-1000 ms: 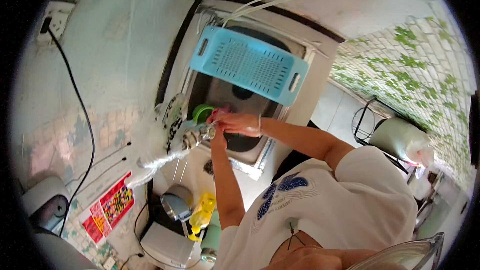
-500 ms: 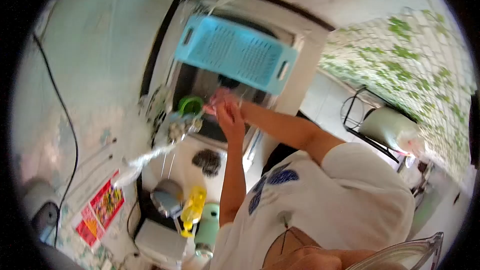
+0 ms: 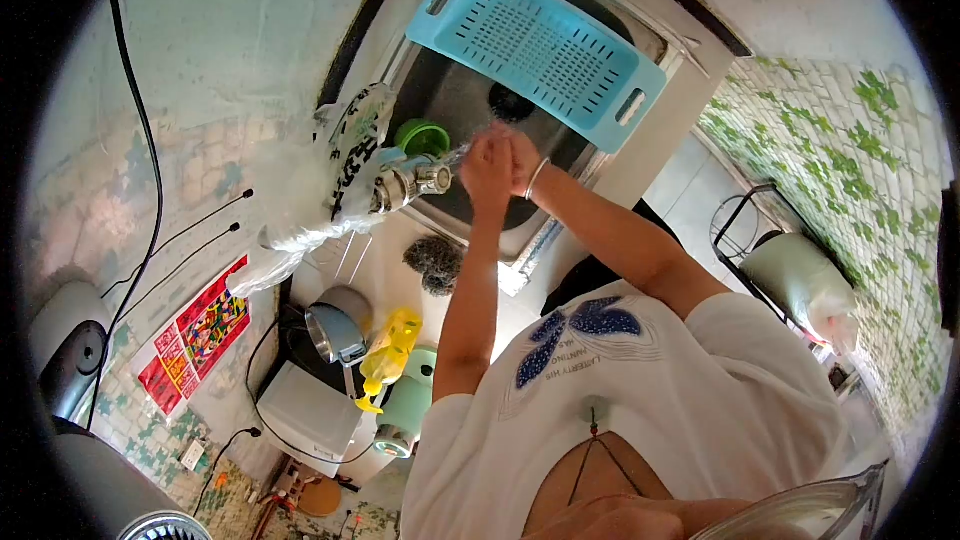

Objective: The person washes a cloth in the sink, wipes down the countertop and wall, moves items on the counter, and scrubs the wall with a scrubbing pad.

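Note:
My left hand point(image 3: 487, 172) and my right hand point(image 3: 521, 158) are pressed together over the sink point(image 3: 445, 95), fingers closed against each other. Whether anything lies between them is hidden. A white band circles my right wrist. Just left of my hands is a metal faucet point(image 3: 432, 179), its spout pointing at them, with what looks like water between. Behind the faucet, a green cup point(image 3: 422, 138) stands inside the sink. A light blue slotted basket point(image 3: 540, 52) lies across the far part of the sink, beyond my fingers.
Left of my left forearm, a dark scouring pad point(image 3: 435, 265) lies on the counter. Closer in are a yellow pump bottle point(image 3: 391, 352), a pale green flask point(image 3: 406, 406) and a metal pot point(image 3: 336, 328). Clear plastic point(image 3: 290, 255) hangs by the faucet. A black rack point(image 3: 745, 245) stands at right.
The view has shifted and become sharper, so the sink and basket appear higher and farther right. My hands stay together over the sink, now more tightly overlapped.

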Demonstrator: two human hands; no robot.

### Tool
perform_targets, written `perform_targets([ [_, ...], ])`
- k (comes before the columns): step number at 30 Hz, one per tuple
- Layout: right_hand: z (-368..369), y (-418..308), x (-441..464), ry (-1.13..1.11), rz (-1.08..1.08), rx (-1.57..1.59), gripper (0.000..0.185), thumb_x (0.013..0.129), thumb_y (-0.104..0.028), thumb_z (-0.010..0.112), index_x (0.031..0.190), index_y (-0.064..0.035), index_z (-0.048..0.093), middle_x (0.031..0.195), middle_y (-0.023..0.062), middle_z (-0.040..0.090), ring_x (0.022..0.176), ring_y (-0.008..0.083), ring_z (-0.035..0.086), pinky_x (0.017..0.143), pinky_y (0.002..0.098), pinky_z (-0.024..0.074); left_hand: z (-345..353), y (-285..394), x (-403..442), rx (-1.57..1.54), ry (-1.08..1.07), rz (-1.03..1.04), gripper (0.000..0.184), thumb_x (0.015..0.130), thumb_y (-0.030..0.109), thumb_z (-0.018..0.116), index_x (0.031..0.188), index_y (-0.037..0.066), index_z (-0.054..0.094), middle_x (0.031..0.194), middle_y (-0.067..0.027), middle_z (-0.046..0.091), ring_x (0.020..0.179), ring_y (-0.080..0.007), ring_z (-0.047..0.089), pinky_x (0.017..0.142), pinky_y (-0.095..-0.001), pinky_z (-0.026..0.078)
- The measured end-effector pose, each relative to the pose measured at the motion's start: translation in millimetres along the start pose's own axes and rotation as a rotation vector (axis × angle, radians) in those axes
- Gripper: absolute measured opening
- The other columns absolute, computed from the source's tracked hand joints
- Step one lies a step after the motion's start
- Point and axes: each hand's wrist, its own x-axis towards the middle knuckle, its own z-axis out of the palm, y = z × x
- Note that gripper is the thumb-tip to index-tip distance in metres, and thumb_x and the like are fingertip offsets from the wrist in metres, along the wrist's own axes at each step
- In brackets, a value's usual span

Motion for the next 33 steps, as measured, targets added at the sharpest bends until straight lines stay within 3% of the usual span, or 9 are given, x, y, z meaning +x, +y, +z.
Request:
perform_targets([
  [4, 18, 3, -1, -0.065, -0.303, -0.556, 0.031, 0.089, -0.031, 0.041, 0.097, -0.0049, 0.056, 0.096, 0.0109, 0.058, 0.091, 0.0222, 0.055, 0.08, 0.0366, 0.0458, -3, 28, -12, -0.309, -0.083, -0.05, 0.021, 0.079, 0.023, 0.057, 0.081, 0.002, 0.06, 0.076, -0.0144, 0.059, 0.072, -0.0272, 0.056, 0.063, -0.0383, 0.044],
  [6, 47, 17, 8, 0.483, -0.184, -0.194, 0.028, 0.088, -0.029, 0.046, 0.101, -0.007, 0.056, 0.097, 0.0088, 0.059, 0.092, 0.0215, 0.055, 0.081, 0.037, 0.0456, -3, 26, 0, -0.124, 0.308, 0.086, 0.016, 0.076, 0.017, 0.059, 0.074, 0.001, 0.056, 0.07, -0.0113, 0.054, 0.064, -0.0267, 0.052, 0.06, -0.0359, 0.042],
  [10, 76, 40, 22, 0.73, -0.227, -0.576, 0.031, 0.087, -0.04, 0.045, 0.1, -0.0145, 0.056, 0.103, 0.0061, 0.057, 0.093, 0.0199, 0.054, 0.081, 0.0354, 0.0443, -24, 7, 28, 0.376, 0.396, 0.294, 0.023, 0.081, 0.025, 0.055, 0.071, 0.004, 0.053, 0.07, -0.014, 0.05, 0.068, -0.0313, 0.048, 0.062, -0.043, 0.04],
  [11, 110, 50, 30, 1.012, -0.244, -0.552, 0.037, 0.088, -0.046, 0.04, 0.089, -0.0141, 0.057, 0.09, 0.0034, 0.059, 0.083, 0.0182, 0.055, 0.074, 0.0324, 0.0446, -24, 9, 25, 0.378, 0.396, 0.298, 0.023, 0.081, 0.025, 0.055, 0.071, 0.004, 0.053, 0.07, -0.014, 0.05, 0.068, -0.0313, 0.048, 0.062, -0.043, 0.04],
  [14, 136, 48, 39, 0.913, -0.214, -0.439, 0.044, 0.088, -0.049, 0.038, 0.074, -0.0125, 0.056, 0.074, 0.0019, 0.058, 0.068, 0.0163, 0.053, 0.065, 0.0321, 0.0435, -23, 19, 7, 0.335, 0.3, 0.452, 0.021, 0.087, 0.026, 0.047, 0.083, 0.006, 0.05, 0.087, -0.0149, 0.047, 0.073, -0.0306, 0.048, 0.062, -0.0426, 0.04],
  [20, 92, 16, 31, 0.524, 0.106, -0.649, 0.045, 0.088, -0.044, 0.04, 0.062, -0.0109, 0.054, 0.061, 0.0044, 0.054, 0.057, 0.0146, 0.048, 0.057, 0.0334, 0.0415, -34, 28, -4, 0.264, 0.28, 0.737, 0.025, 0.088, 0.028, 0.042, 0.091, 0.004, 0.048, 0.084, -0.0139, 0.046, 0.074, -0.0304, 0.049, 0.063, -0.0396, 0.043],
  [27, 80, 25, 38, 0.754, -0.138, -0.675, 0.027, 0.084, -0.026, 0.05, 0.069, -0.0042, 0.057, 0.071, 0.0081, 0.056, 0.064, 0.0178, 0.053, 0.061, 0.0324, 0.0443, -35, 10, 2, 0.394, 0.202, 0.638, 0.018, 0.086, 0.022, 0.045, 0.091, 0.005, 0.048, 0.079, -0.0146, 0.05, 0.07, -0.0312, 0.052, 0.059, -0.0401, 0.044],
  [29, 93, 24, 31, 0.477, -0.39, -2.337, 0.015, 0.08, -0.015, 0.051, 0.081, -0.0027, 0.059, 0.078, 0.0101, 0.057, 0.069, 0.0192, 0.055, 0.066, 0.0316, 0.0461, -35, 12, 1, 0.33, 0.196, 0.541, 0.02, 0.086, 0.024, 0.046, 0.086, 0.004, 0.049, 0.073, -0.015, 0.053, 0.065, -0.0314, 0.054, 0.056, -0.0396, 0.045],
  [33, 97, 27, 39, 0.596, -0.315, -2.065, 0.014, 0.076, -0.013, 0.052, 0.083, -0.0036, 0.06, 0.08, 0.0114, 0.057, 0.068, 0.0197, 0.056, 0.062, 0.033, 0.0472, -26, -2, -3, 0.224, 0.325, 0.417, 0.023, 0.085, 0.026, 0.049, 0.081, 0.003, 0.051, 0.071, -0.0152, 0.055, 0.061, -0.0307, 0.055, 0.054, -0.0383, 0.045],
])
